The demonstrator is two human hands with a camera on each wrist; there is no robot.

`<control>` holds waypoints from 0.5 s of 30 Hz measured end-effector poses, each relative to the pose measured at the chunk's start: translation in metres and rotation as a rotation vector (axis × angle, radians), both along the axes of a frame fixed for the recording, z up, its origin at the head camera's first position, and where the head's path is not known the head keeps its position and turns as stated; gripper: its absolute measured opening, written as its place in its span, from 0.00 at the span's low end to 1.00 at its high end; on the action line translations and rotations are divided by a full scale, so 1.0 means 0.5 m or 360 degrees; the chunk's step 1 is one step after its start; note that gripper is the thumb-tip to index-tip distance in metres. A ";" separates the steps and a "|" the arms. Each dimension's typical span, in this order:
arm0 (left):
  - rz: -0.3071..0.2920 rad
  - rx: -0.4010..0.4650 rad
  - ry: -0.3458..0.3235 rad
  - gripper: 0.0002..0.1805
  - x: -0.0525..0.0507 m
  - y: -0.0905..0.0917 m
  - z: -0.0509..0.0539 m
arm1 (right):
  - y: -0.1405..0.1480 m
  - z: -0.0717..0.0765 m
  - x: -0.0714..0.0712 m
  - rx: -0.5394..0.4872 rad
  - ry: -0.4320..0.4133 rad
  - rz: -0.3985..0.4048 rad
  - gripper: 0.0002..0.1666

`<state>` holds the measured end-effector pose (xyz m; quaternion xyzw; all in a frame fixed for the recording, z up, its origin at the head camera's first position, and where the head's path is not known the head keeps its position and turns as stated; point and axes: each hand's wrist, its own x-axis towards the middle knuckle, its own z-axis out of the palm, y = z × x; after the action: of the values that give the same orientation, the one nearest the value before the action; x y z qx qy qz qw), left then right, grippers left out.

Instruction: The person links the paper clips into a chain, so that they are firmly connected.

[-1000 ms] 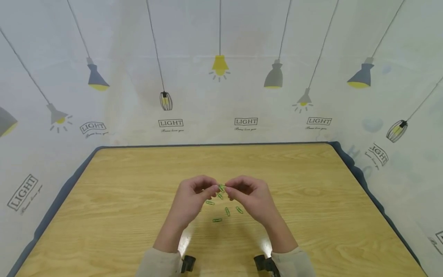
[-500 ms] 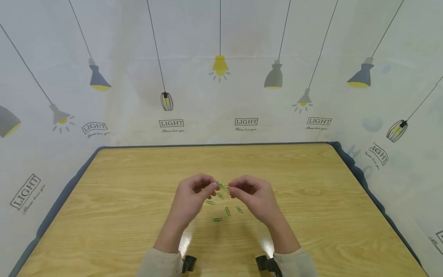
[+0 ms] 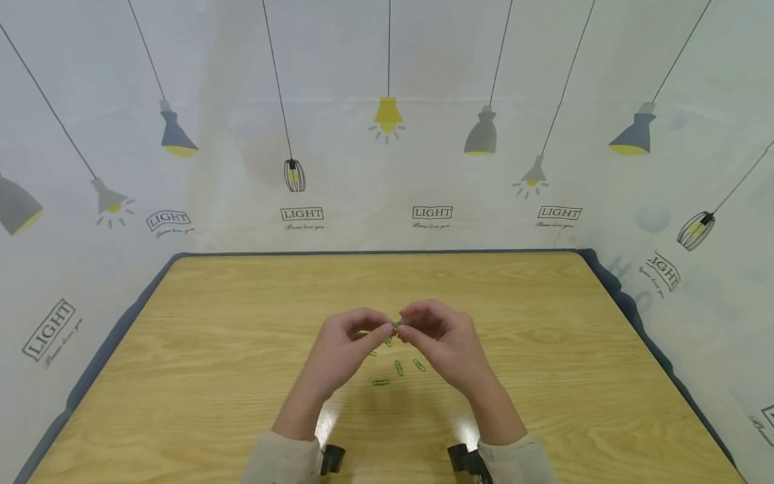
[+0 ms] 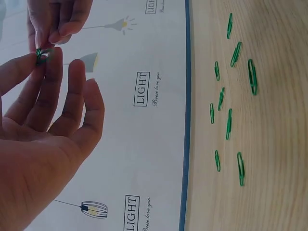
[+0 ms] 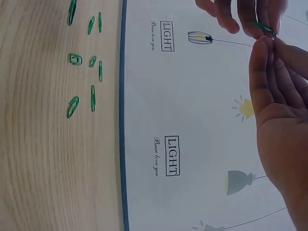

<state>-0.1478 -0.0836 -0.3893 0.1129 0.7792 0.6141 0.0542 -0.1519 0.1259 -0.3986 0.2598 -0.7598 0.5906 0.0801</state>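
Above the middle of the table, my left hand (image 3: pixel 347 349) and my right hand (image 3: pixel 444 346) meet fingertip to fingertip. Between finger and thumb the left hand pinches a green paper clip (image 4: pixel 40 57). The right hand's thumb and forefinger pinch green wire at the same spot, seen as a green paper clip (image 5: pixel 263 28) in the right wrist view. Fingers cover most of it, so whether the held clips are linked I cannot tell. Beneath the hands lie several loose green paper clips (image 3: pixel 381 382), some partly hidden by the left hand in the head view.
The wood-grain table (image 3: pixel 242 296) has a dark blue border (image 3: pixel 375 253) along its back and sides. Behind it rises a pale backdrop (image 3: pixel 357 175) printed with hanging lamps. Black wrist mounts (image 3: pixel 332 460) sit at both sleeves.
The hands stood slightly apart half a second ago, with green clips showing between them. Now the left hand has shifted right and the fingertips are together, covering most of the clips.
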 end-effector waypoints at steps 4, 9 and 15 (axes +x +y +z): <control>0.0037 -0.0019 0.0022 0.06 -0.003 -0.003 -0.004 | 0.005 0.003 -0.006 0.0145 0.0035 -0.0069 0.08; 0.0075 -0.0041 0.0035 0.06 -0.004 -0.010 -0.010 | 0.026 -0.008 -0.025 0.0503 -0.0159 -0.0162 0.08; 0.0069 -0.0023 0.0027 0.07 -0.003 -0.017 -0.011 | 0.056 -0.057 -0.056 0.0825 -0.0600 -0.0065 0.14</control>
<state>-0.1495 -0.0923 -0.3950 0.1008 0.7863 0.6085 0.0352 -0.1799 0.1541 -0.4271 0.1424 -0.8914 0.4135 -0.1190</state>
